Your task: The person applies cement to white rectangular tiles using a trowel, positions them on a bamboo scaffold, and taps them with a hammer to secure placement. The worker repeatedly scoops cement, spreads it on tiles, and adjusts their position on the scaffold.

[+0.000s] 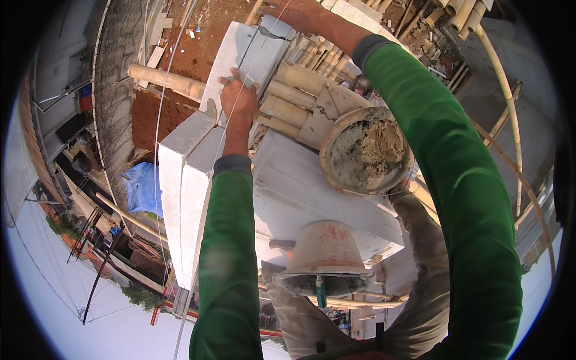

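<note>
My left hand [240,99] lies on the top of a pale block wall [225,66], fingers spread, beside a dark joint line. Farther off, my right hand [297,15] reaches across to the far end of a block [264,51], its fingers stretched out and partly cut off by the picture's upper edge. A thin string [249,78] runs along the wall and passes over or close to both hands. Grey mortar [211,109] shows in a joint nearer to me. To the right of my left hand stands a round bucket [327,153] holding grey-brown mortar [381,147].
A second, mortar-stained bucket [327,249] is close to my legs, with a green tool handle [321,292] at its rim. Bamboo poles [288,111] form a platform right of the wall. Another bamboo pole [165,81] juts out left, above red soil [153,120] and a blue sheet [142,186].
</note>
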Tool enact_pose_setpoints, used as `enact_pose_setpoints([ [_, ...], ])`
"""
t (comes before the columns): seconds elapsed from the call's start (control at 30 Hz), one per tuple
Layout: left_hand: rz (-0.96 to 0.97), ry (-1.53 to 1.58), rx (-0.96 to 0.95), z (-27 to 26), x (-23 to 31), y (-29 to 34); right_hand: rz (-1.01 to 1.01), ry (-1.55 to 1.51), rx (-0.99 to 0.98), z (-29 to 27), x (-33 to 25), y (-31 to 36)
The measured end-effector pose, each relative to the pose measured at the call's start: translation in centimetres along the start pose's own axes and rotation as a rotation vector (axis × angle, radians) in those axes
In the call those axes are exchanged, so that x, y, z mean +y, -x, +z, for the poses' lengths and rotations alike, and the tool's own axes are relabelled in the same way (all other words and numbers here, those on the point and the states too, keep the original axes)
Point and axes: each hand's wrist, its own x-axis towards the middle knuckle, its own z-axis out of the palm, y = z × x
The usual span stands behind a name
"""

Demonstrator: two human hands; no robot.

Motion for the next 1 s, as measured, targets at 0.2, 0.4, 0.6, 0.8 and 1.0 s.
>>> enact_pose_setpoints([
  [0.2,0.373,0.471,0.388,1.2,3.0,-6.6,0.188,-0.386,0.043,1.6,2.4,3.2],
  [0.4,0.375,0.331,0.323,2.8,6.6,-10.2,0.393,-0.655,0.040,4.5,5.0,7.2],
  [0.6,0.373,0.563,0.295,2.2,7.2,-8.7,0.499,-0.796,0.022,6.2,7.7,5.4],
  [0.8,0.393,0.520,0.316,2.5,7.1,-8.8,0.594,-0.887,0.028,9.0,9.4,2.9],
  [1.0,0.362,0.467,0.307,3.1,6.9,-9.3,0.638,-0.913,0.007,10.8,9.5,2.6],
])
